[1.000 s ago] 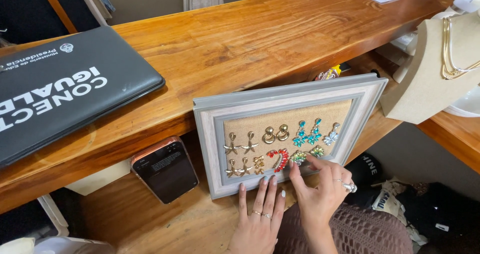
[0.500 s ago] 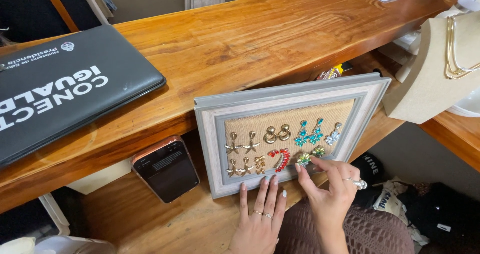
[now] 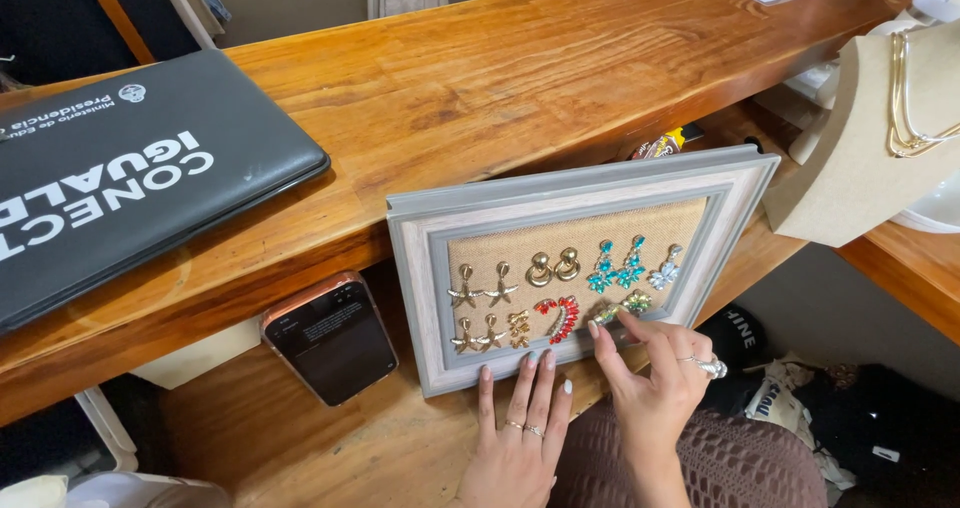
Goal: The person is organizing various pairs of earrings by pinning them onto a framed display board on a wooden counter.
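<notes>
Burlap lining is seen inside a grey-and-whitewashed picture frame point(image 3: 420, 268), which is propped tilted against the front edge of the upper wooden counter point(image 3: 480, 78), its lower edge resting on the lower wooden shelf point(image 3: 330, 448).

The left hand point(image 3: 520, 438) is laid flat with fingers extended and slightly spread, fingertips pressed on the frame's bottom rail. Thin rings are noted on two of its fingers.

The right hand point(image 3: 655, 383) is raised beside it, index finger and thumb brought together in a pinch at a pale green earring point(image 3: 634, 304) in the lower row, right of centre. Whether the earring is actually gripped or only touched cannot be told. A large silver ring point(image 3: 711, 368) is worn on this hand.

On the burlap, pairs are pinned in two rows: gold starfish earrings point(image 3: 482, 290), gold knot earrings point(image 3: 553, 266), turquoise drop earrings point(image 3: 616, 266) and a silvery leaf piece point(image 3: 664, 272) above; further gold pieces and a red curved earring point(image 3: 562, 318) below, just left of the pinching fingers.

A smartphone point(image 3: 332, 336), screen dark, is leaned just left of the frame. A closed dark laptop point(image 3: 130, 178) lies on the counter, well apart to the left. At far right, a beige necklace bust point(image 3: 860, 158) carrying gold chains point(image 3: 905, 108) is recorded.
</notes>
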